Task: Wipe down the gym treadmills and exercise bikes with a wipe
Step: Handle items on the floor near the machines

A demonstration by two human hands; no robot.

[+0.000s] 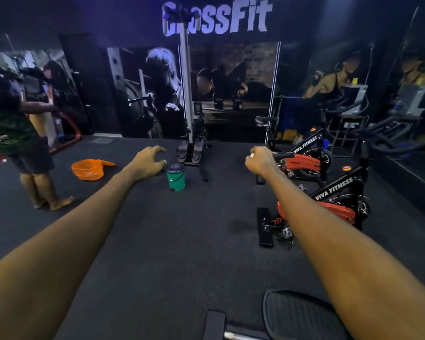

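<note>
my left hand is loose and empty, my right hand curled, round what i can't tell; the nearest exercise bike looks heavy and rigid, best steadied by its frame.

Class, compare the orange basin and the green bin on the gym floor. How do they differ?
The orange basin is wide and shallow; the green bin is taller and narrower. The basin is open-topped; the bin wears a dark lid. Both stand on the dark floor.
</note>
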